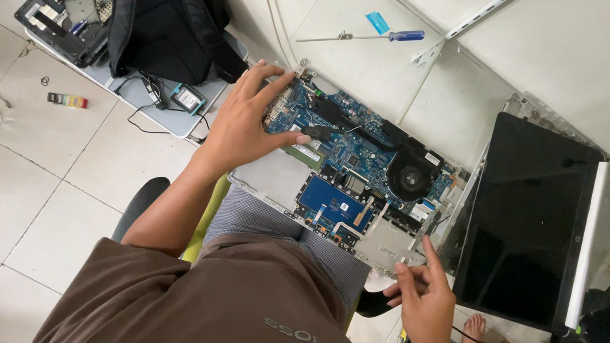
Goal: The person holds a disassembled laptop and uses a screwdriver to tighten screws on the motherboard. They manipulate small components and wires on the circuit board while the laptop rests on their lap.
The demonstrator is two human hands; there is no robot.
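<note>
The opened laptop (366, 179) lies at frame centre, circuit board exposed. The left hand (249, 122) rests on its upper-left corner, fingers spread, thumb pressing the board. The right hand (424, 306), lower right, touches the laptop's near edge, fingers loosely curled, holding nothing visible. A screwdriver (360, 37) lies above.

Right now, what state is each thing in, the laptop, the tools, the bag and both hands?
Laptop: opened up, blue board and fan exposed.
Screen: dark, folded out flat.
Screwdriver: lying loose on the floor, untouched.
Black backpack: lying slumped over a second laptop.
Second laptop: opened up.
Left hand: fingers spread, pressing on the board.
Right hand: touching the laptop's near edge.
</note>
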